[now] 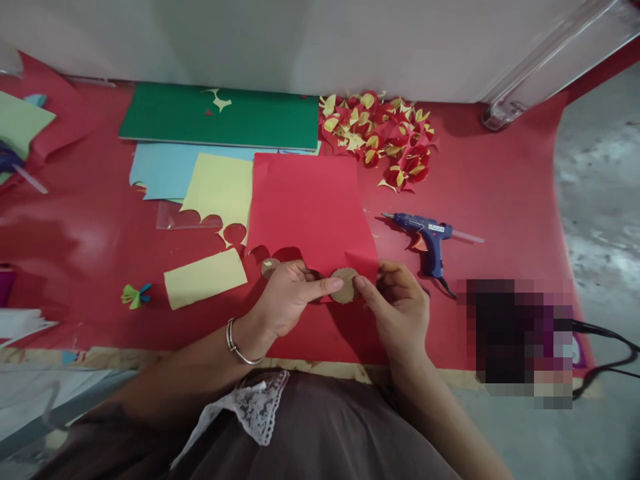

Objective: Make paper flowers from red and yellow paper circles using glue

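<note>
A large sheet of red paper (307,200) with curved cuts along its near edge is held at that edge by both hands. On top of it lies a round brown disc (344,285). My left hand (295,293) pinches the disc and the paper, thumb on the disc's left side and fingers under the sheet. From the other side, my right hand (400,300) has its thumb at the disc's right edge, with its curled fingers by the paper's corner. Another small round piece (271,268) lies just left of my left hand.
Yellow paper (220,190), blue paper (163,167) and a green board (220,120) lie at the back left. Red and yellow scraps (380,133) are heaped behind. A blue glue gun (430,237) rests right; a small paper flower (135,296) sits left.
</note>
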A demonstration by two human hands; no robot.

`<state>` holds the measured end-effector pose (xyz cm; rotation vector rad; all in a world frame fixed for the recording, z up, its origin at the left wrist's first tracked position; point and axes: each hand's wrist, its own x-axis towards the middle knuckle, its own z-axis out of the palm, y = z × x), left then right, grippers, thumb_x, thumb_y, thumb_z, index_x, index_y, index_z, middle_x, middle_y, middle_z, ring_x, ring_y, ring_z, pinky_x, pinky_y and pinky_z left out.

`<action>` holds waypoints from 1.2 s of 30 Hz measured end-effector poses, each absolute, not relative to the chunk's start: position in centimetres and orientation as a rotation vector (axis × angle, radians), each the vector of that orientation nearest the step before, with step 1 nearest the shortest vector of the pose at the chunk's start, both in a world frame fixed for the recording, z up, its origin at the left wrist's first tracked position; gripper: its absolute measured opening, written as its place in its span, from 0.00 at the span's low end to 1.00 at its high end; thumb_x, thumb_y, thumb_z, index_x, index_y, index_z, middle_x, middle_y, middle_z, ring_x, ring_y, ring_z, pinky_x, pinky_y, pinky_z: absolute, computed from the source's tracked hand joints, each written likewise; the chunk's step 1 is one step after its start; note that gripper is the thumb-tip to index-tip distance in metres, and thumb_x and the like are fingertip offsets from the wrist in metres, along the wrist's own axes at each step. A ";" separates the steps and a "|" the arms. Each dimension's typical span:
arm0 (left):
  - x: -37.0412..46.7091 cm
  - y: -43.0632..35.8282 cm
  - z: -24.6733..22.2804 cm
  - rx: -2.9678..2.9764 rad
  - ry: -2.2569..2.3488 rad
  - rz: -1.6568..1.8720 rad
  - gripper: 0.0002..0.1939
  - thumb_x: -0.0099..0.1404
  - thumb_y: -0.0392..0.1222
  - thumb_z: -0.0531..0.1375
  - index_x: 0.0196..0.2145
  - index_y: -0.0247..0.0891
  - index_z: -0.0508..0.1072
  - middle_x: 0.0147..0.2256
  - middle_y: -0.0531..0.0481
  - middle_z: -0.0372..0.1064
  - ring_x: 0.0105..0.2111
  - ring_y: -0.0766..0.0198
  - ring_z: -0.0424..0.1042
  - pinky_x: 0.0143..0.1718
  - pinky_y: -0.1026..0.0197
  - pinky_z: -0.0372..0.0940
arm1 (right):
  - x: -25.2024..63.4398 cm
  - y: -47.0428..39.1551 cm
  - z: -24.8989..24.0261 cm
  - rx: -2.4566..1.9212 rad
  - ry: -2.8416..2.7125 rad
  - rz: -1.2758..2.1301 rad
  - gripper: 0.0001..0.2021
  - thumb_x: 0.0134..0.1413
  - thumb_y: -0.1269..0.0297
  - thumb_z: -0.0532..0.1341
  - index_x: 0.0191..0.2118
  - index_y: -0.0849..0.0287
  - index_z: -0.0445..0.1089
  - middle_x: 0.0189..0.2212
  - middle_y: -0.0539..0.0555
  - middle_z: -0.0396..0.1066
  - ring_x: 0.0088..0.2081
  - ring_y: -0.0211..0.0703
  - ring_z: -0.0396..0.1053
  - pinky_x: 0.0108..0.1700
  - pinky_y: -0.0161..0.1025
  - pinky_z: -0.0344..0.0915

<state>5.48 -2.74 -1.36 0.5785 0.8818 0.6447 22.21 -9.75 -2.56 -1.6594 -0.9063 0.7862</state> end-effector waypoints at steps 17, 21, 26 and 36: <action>5.2 -3.4 -1.8 0.705 0.974 0.607 0.15 0.54 0.47 0.80 0.23 0.36 0.81 0.23 0.52 0.76 0.25 0.66 0.72 0.34 0.61 0.69 | 21.8 -9.8 -2.3 -1.621 -0.925 0.881 0.16 0.56 0.51 0.74 0.44 0.53 0.76 0.33 0.51 0.80 0.31 0.42 0.76 0.33 0.40 0.75; 5.2 -3.5 -2.1 0.684 0.967 0.623 0.11 0.55 0.45 0.79 0.31 0.36 0.86 0.31 0.48 0.82 0.33 0.60 0.79 0.44 0.56 0.74 | 22.3 -10.3 -2.3 -1.669 -0.994 0.833 0.17 0.57 0.49 0.74 0.46 0.53 0.78 0.33 0.50 0.79 0.29 0.41 0.74 0.31 0.39 0.73; 5.5 -3.2 -2.0 0.646 1.065 0.743 0.14 0.51 0.45 0.81 0.32 0.36 0.88 0.35 0.46 0.85 0.36 0.56 0.82 0.47 0.53 0.76 | 25.2 -11.3 -2.1 -1.832 -1.262 0.454 0.12 0.66 0.54 0.68 0.50 0.52 0.78 0.38 0.52 0.81 0.34 0.43 0.78 0.39 0.43 0.76; 6.2 -2.3 -0.5 0.410 1.044 0.774 0.15 0.41 0.41 0.82 0.23 0.35 0.83 0.28 0.46 0.82 0.32 0.59 0.80 0.42 0.55 0.75 | 28.3 -12.6 -4.0 -1.962 -1.837 0.073 0.09 0.72 0.62 0.61 0.51 0.54 0.76 0.45 0.60 0.77 0.47 0.56 0.73 0.54 0.55 0.71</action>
